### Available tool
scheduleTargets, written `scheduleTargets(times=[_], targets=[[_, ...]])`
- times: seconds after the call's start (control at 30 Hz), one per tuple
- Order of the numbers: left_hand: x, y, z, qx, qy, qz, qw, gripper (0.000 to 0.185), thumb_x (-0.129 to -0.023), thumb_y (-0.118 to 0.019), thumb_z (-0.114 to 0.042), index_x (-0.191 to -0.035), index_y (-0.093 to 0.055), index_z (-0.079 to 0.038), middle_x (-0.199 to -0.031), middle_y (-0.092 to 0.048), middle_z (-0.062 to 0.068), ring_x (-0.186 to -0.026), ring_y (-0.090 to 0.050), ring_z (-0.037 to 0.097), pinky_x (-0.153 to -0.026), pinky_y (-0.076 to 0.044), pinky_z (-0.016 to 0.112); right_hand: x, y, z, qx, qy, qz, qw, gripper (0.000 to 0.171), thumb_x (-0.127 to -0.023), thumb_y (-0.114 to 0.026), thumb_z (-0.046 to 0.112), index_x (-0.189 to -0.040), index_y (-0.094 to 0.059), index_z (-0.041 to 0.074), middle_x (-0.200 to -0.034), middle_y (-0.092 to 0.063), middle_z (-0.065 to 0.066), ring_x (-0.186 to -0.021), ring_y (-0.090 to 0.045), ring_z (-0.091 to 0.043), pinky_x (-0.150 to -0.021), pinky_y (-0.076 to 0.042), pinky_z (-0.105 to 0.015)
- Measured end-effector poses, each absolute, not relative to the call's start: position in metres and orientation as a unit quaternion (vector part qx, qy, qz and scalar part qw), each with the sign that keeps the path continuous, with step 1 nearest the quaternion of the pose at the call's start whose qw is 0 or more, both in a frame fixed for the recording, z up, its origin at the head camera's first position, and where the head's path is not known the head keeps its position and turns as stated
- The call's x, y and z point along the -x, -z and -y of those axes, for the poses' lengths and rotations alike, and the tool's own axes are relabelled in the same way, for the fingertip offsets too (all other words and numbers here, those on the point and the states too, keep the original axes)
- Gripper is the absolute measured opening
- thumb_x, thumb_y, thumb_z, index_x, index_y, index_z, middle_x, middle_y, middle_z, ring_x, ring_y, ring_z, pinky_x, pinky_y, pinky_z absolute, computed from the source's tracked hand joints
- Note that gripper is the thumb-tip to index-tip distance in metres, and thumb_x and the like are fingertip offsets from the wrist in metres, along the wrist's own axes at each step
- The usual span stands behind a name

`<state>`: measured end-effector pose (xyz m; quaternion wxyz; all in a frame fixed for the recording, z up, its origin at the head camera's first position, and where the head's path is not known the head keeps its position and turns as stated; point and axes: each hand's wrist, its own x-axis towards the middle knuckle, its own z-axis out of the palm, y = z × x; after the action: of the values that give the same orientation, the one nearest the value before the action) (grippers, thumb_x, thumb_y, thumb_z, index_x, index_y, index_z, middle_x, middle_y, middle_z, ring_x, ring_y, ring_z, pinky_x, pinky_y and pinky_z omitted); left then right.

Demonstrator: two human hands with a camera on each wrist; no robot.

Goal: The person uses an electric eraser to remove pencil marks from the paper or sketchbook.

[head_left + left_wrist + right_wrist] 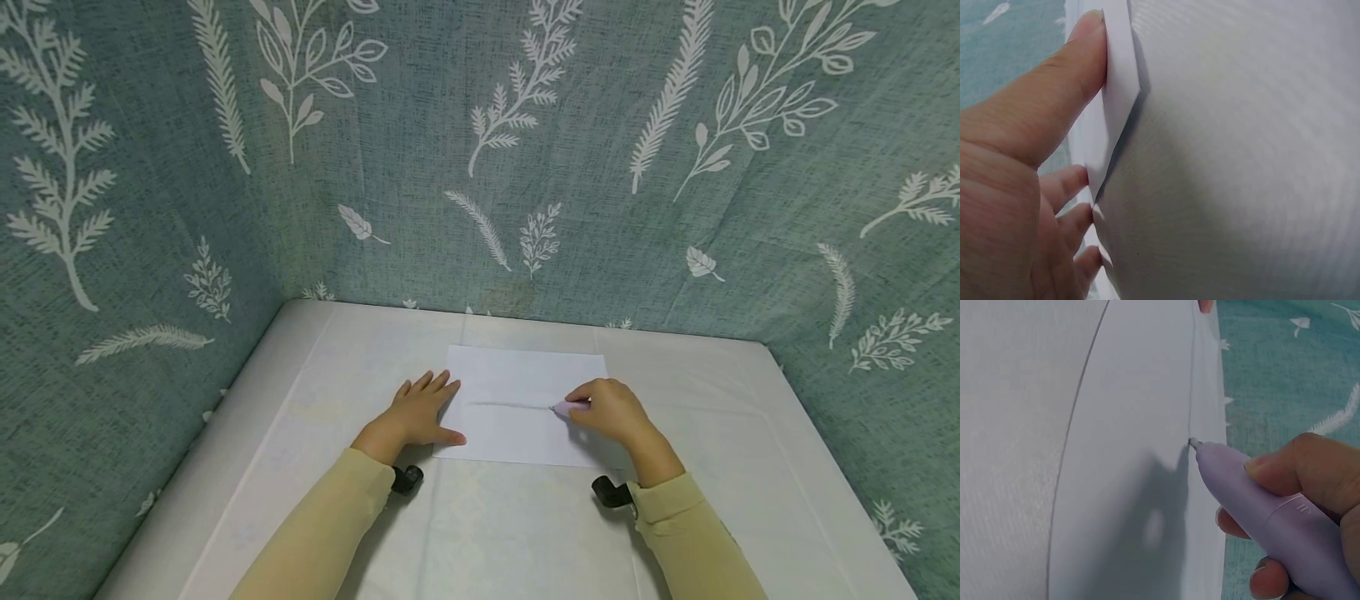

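From the head view, my left hand (417,414) lies flat, fingers spread, on the left edge of the paper (525,392), which sits mid-counter (750,433) toward the back edge. My right hand (611,410) grips a purple pen (564,407).

Left wrist view: my thumb (1047,100) presses the paper's (1119,94) edge.

Right wrist view: my fingers (1310,465) pinch the pen (1260,506), its tip touching a drawn line (1192,381) on the paper (1135,456).

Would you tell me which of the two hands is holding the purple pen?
The right hand grips the purple pen, tip on the paper; the left hand lies flat on the paper's edge.
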<state>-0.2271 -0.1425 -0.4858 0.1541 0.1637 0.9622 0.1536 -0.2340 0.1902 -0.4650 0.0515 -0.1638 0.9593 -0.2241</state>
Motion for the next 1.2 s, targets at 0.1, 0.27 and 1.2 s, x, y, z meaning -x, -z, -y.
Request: scheduleTargets(times=[0.1,0.27,1.2], targets=[[0.2273,0.4864,0.1425,-0.164,-0.154,-0.962,0.152,0.102,-0.079,-0.078,-0.059,-0.158,-0.032,-0.013,-0.166,-0.019,0.012,-0.152,-0.011,0.038,-0.119,-0.010,0.061,0.2340,0.4652,-0.1896,0.165,0.225,-0.959,0.051,0.016,-0.087,-0.077,0.015,-0.102,-0.081,0.010,-0.101,-0.075,-0.006,-0.099,-0.068,-0.029,-0.088,-0.053,-0.047],[0.2274,0.4866,0.1427,-0.165,-0.155,-0.962,0.153,0.102,-0.079,-0.078,-0.059,-0.158,-0.032,-0.013,-0.166,-0.019,0.012,-0.152,-0.011,0.038,-0.119,-0.009,0.061,0.2338,0.4656,-0.1886,0.171,0.229,-0.956,0.058,0.018,-0.086,-0.077,0.016,-0.103,-0.081,0.010,-0.102,-0.076,-0.006,-0.100,-0.068,-0.029,-0.089,-0.053,-0.048],[0.2279,0.4864,0.1425,-0.164,-0.158,-0.962,0.152,0.102,-0.079,-0.078,-0.058,-0.158,-0.032,-0.012,-0.166,-0.019,0.013,-0.152,-0.011,0.039,-0.119,-0.009,0.061,0.2355,0.4661,-0.1871,0.162,0.218,-0.961,0.043,0.016,-0.087,-0.077,0.016,-0.102,-0.081,0.011,-0.102,-0.076,-0.005,-0.100,-0.069,-0.029,-0.089,-0.053,-0.046]])
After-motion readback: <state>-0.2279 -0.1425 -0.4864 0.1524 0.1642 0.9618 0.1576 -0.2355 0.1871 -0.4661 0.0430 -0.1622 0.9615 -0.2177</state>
